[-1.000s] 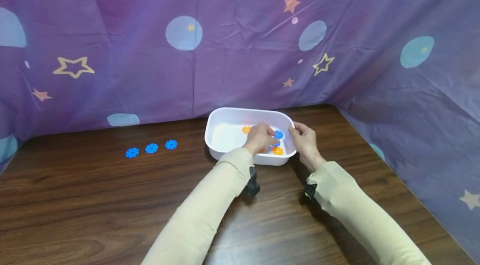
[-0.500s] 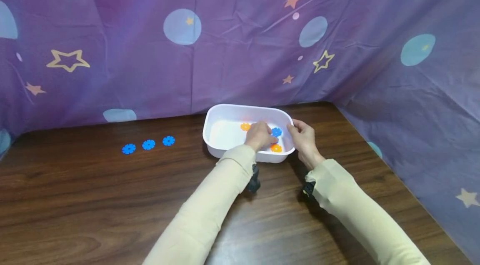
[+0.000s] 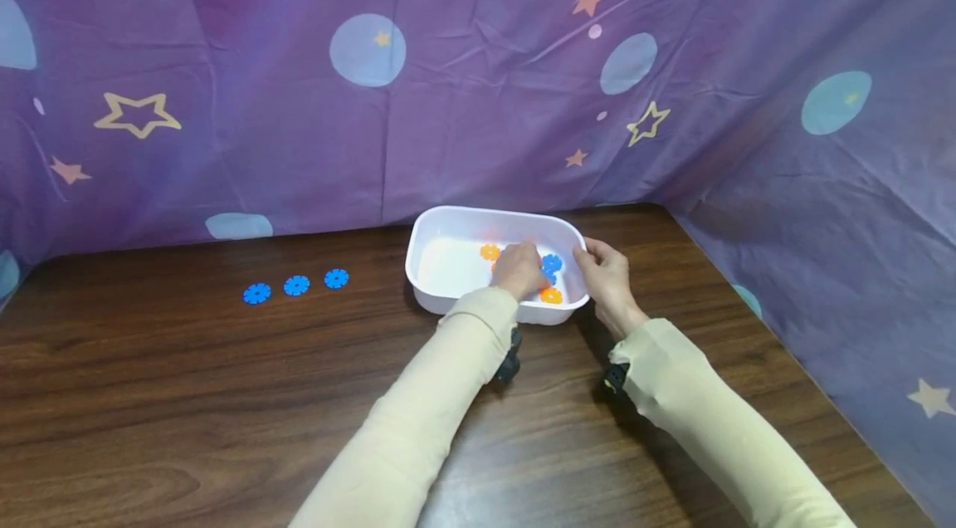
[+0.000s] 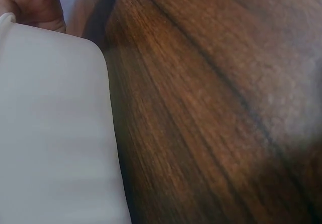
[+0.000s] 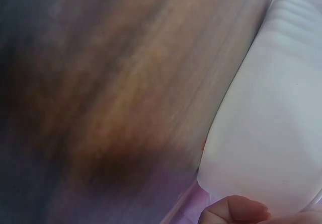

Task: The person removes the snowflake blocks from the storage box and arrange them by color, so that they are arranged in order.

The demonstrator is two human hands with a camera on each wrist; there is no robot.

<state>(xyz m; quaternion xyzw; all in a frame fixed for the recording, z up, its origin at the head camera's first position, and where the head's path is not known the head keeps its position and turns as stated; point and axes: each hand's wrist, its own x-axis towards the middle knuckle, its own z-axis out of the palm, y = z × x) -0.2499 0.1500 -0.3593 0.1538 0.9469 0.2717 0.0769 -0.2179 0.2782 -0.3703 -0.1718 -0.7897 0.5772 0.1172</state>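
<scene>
A white plastic tub [image 3: 448, 266] stands near the back of the table, with blue and orange notched discs inside. My left hand [image 3: 519, 271] reaches into it with the fingers downward, beside a blue disc [image 3: 552, 263] and an orange disc [image 3: 551, 295]. Its fingertips are mostly hidden by the back of the hand, so whether they pinch a disc cannot be made out. Another orange disc [image 3: 490, 251] lies to the left of this hand. My right hand [image 3: 611, 283] grips the tub's right end by the rim; its fingers [image 5: 236, 210] also show in the right wrist view.
Left of the tub, three blue discs [image 3: 296, 286] lie in a row on the dark wooden table [image 3: 224, 395]. A purple patterned cloth [image 3: 463, 129] hangs behind the table and along its right side.
Inside the tub, my left hand has sunk a little lower among the discs, and its fingertips have become more hidden. My right hand keeps its grip on the rim. The head view has shifted slightly.
</scene>
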